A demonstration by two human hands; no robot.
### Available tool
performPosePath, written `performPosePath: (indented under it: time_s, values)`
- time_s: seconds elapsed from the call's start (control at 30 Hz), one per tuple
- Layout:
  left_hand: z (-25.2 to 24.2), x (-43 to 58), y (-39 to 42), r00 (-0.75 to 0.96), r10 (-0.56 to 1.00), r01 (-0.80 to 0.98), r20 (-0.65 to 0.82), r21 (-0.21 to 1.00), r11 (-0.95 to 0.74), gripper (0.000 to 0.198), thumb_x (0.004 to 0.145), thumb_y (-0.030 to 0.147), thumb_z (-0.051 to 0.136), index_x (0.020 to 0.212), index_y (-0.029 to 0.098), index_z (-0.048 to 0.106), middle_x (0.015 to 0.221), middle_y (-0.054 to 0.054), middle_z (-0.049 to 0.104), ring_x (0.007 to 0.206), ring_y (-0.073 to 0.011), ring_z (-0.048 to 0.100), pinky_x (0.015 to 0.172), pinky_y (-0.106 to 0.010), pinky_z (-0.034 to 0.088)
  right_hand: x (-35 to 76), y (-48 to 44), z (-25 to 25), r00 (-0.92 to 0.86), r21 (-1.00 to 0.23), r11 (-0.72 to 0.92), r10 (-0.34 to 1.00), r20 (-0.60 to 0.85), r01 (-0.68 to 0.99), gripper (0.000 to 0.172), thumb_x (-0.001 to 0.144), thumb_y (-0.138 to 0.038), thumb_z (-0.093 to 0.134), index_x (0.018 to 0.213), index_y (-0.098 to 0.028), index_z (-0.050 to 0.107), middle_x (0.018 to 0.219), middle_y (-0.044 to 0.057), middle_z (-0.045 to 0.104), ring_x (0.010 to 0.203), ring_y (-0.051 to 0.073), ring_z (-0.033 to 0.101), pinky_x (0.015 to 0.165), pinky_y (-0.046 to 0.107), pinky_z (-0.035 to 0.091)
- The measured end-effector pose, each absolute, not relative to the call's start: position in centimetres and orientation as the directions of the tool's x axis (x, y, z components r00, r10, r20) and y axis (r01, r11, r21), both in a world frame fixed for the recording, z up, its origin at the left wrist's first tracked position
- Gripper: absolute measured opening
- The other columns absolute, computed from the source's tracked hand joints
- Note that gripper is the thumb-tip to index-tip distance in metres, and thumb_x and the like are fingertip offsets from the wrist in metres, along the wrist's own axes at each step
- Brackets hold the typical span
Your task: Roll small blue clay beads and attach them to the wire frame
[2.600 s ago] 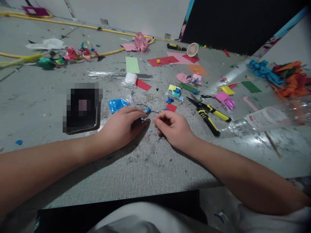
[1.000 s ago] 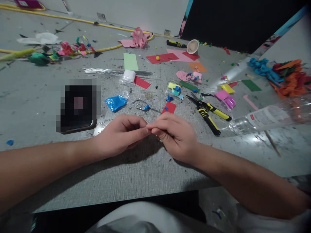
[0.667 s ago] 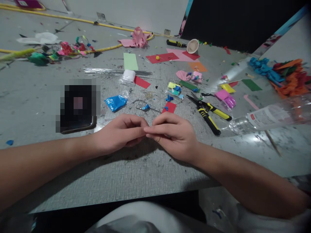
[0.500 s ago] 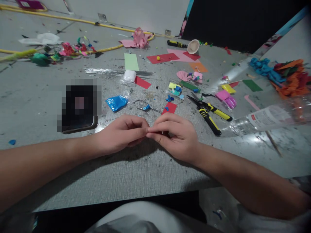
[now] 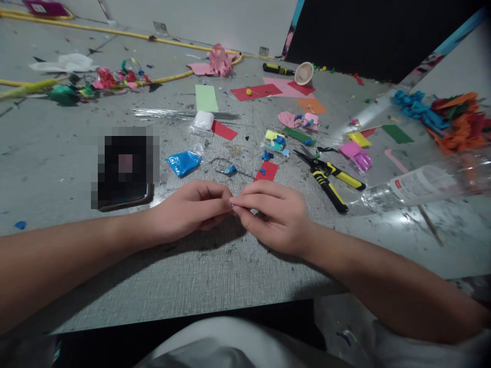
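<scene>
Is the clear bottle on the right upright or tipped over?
Tipped over: the clear bottle lies on its side, its neck pointing toward the black-and-yellow tool.

Passage: near-middle strip of grey textured tabletop [image 5: 215,281]. Obstacles: black-and-yellow metal-bladed pliers [image 5: 318,166] and clear plastic bottle [image 5: 424,181] to right; dark rectangular device [image 5: 125,191] left; looped grey wire [image 5: 244,174] ahead.

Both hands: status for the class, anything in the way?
Left hand, right hand fingertip to fingertip. Tiny piece in the right's pinch, mostly hidden. Nothing seen blocking; wire loop with blue bit just beyond.
</scene>
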State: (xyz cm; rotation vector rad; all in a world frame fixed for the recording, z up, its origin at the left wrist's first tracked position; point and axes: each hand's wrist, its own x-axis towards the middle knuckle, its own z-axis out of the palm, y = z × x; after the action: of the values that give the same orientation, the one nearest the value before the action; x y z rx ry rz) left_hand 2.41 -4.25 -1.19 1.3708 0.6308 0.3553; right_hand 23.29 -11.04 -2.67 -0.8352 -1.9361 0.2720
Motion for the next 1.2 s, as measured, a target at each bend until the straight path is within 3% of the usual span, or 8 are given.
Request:
performPosePath:
  time_s: [0.13, 0.3, 0.53, 0.63, 0.73, 0.83, 0.93, 1.2]
  values:
    - [-1.2, 2.3, -4.2, 0.796, 0.577, 0.141, -0.182, 0.983, 0.116, 0.028, 0.096, 0.022, 0.065, 0.068, 0.017, 0.061, 0.057, 0.004, 0.048, 0.05, -0.0077, 0.039, 0.043, -0.017, 0.031, 23.2, -10.9, -2.6, -0.266, -0.565, 0.721, 0.682, 0.681, 0.402, 0.012, 0.1, -0.017, 0.069, 0.101, -0.022, 0.079, 0.099, 0.007, 0.082, 0.086, 0.018, 0.076, 0.073, 0.032, 0.064]
    - [-1.3, 2.3, -3.9, 0.8, 0.585, 0.137, -0.132, 0.99, 0.036, 0.026, 0.093, 0.019, 0.066, 0.067, 0.017, 0.061, 0.054, 0.005, 0.046, 0.049, -0.0075, 0.038, 0.044, -0.017, 0.031, 23.2, -10.6, -2.6, -0.228, -0.725, 0.614, 0.789, 0.57, 0.313, 0.005, 0.098, -0.019, 0.075, 0.096, -0.023, 0.078, 0.089, 0.004, 0.079, 0.078, 0.015, 0.071, 0.064, 0.027, 0.057]
    - [-1.1, 2.1, -3.3, 0.836, 0.536, 0.18, -0.117, 0.981, -0.068, 0.022, 0.086, 0.02, 0.07, 0.065, 0.017, 0.064, 0.055, 0.005, 0.049, 0.051, -0.0084, 0.041, 0.046, -0.018, 0.033, 23.4, -9.8, -2.8, -0.237, -0.972, 0.205, 0.956, 0.175, 0.111, 0.015, 0.085, -0.032, 0.09, 0.086, -0.021, 0.08, 0.086, 0.002, 0.079, 0.076, 0.014, 0.072, 0.059, 0.024, 0.052]
    - [-1.0, 2.0, -3.3, 0.853, 0.509, 0.188, -0.116, 0.978, -0.092, 0.022, 0.084, 0.019, 0.072, 0.064, 0.017, 0.062, 0.055, 0.005, 0.05, 0.053, -0.0086, 0.042, 0.048, -0.019, 0.034, 23.4, -9.4, -3.1, -0.269, -0.998, 0.07, 0.961, 0.069, -0.005, 0.025, 0.075, -0.033, 0.098, 0.083, -0.02, 0.079, 0.081, 0.0, 0.078, 0.073, 0.013, 0.072, 0.063, 0.024, 0.056]
    - [-0.8, 2.0, -3.5, 0.861, 0.496, 0.182, -0.115, 0.979, -0.089, 0.018, 0.088, 0.021, 0.072, 0.071, 0.016, 0.07, 0.057, 0.004, 0.057, 0.052, -0.009, 0.047, 0.048, -0.02, 0.036, 23.5, -9.3, -3.2, -0.347, -0.986, -0.092, 0.937, -0.039, -0.138, 0.035, 0.072, -0.039, 0.1, 0.088, -0.02, 0.075, 0.078, -0.002, 0.076, 0.064, 0.012, 0.071, 0.048, 0.02, 0.05]
    - [-0.7, 2.1, -3.7, 0.861, 0.5, 0.147, -0.092, 0.987, -0.071, 0.018, 0.097, 0.025, 0.071, 0.084, 0.016, 0.078, 0.073, -0.003, 0.074, 0.061, -0.0121, 0.061, 0.053, -0.021, 0.045, 23.7, -9.1, -3.1, -0.432, -0.941, -0.228, 0.896, -0.103, -0.249, 0.041, 0.076, -0.044, 0.098, 0.097, -0.021, 0.073, 0.081, -0.002, 0.076, 0.059, 0.012, 0.072, 0.038, 0.016, 0.044]
    - [-0.8, 2.2, -4.0, 0.843, 0.535, 0.112, -0.052, 0.991, -0.079, 0.021, 0.1, 0.026, 0.07, 0.082, 0.016, 0.076, 0.087, -0.008, 0.081, 0.072, -0.0151, 0.069, 0.061, -0.024, 0.052, 23.9, -8.9, -3.0, -0.447, -0.912, -0.254, 0.89, -0.09, -0.323, 0.039, 0.082, -0.047, 0.093, 0.102, -0.02, 0.074, 0.081, -0.002, 0.075, 0.062, 0.011, 0.073, 0.041, 0.015, 0.047]
    - [-1.2, 2.2, -5.0, 0.823, 0.56, 0.195, 0.089, 0.883, -0.427, 0.017, 0.098, 0.023, 0.063, 0.086, 0.017, 0.074, 0.07, -0.001, 0.07, 0.061, -0.014, 0.063, 0.058, -0.025, 0.05, 23.8, -8.9, -2.8, -0.263, -0.952, -0.107, 0.964, -0.029, -0.288, 0.024, 0.09, -0.04, 0.084, 0.094, -0.02, 0.071, 0.065, -0.007, 0.064, 0.052, 0.006, 0.058, 0.044, 0.015, 0.042]
